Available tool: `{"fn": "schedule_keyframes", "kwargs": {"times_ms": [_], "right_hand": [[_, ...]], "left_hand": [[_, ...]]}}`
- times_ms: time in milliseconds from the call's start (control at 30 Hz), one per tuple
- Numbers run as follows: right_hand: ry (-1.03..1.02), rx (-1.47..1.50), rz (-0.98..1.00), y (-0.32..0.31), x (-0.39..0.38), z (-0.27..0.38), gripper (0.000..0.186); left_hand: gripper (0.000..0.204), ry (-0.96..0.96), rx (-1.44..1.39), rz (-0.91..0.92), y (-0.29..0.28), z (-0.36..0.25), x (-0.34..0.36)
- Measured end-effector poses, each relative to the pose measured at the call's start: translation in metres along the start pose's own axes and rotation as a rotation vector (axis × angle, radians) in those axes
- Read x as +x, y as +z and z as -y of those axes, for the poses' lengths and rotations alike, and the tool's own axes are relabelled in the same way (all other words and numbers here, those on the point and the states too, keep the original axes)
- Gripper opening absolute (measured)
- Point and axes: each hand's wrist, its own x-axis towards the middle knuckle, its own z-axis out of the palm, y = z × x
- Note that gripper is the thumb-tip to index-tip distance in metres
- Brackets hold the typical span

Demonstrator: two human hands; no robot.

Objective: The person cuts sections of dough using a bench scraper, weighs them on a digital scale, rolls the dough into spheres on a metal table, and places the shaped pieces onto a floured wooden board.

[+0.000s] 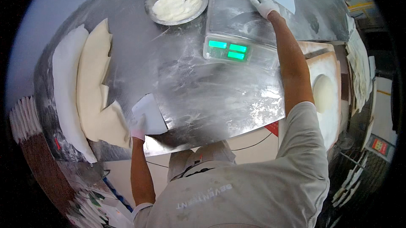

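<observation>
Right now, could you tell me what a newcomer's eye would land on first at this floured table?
The digital scale with its glowing green display sits at the middle back, the gloved right hand resting on its far corner. On the left lie long slabs of pale dough, where the gloved left hand holds a white scraper. A metal bowl of white dough stands behind.

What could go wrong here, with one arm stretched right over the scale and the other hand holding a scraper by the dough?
Three risks, all guesses:
1. The right hand reaches across the scale; the forearm could press on its platform and upset a reading.
2. The dough slab lies at the floured table near its front edge; it might sag or slide off.
3. The left hand grips a white scraper beside the dough and could nick it.
</observation>
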Motion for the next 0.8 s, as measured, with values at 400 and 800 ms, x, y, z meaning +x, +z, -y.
{"fn": "schedule_keyframes", "kwargs": {"times_ms": [400, 800], "right_hand": [[0.046, -0.026, -0.034, -0.014, -0.059, 0.081, 0.074], [0.196, 0.891, -0.137, 0.043, -0.217, 0.013, 0.063]], "left_hand": [[0.039, -0.079, -0.014, 0.065, 0.015, -0.075, -0.019], [0.040, -0.118, 0.020, 0.046, 0.008, -0.056, -0.023]]}}
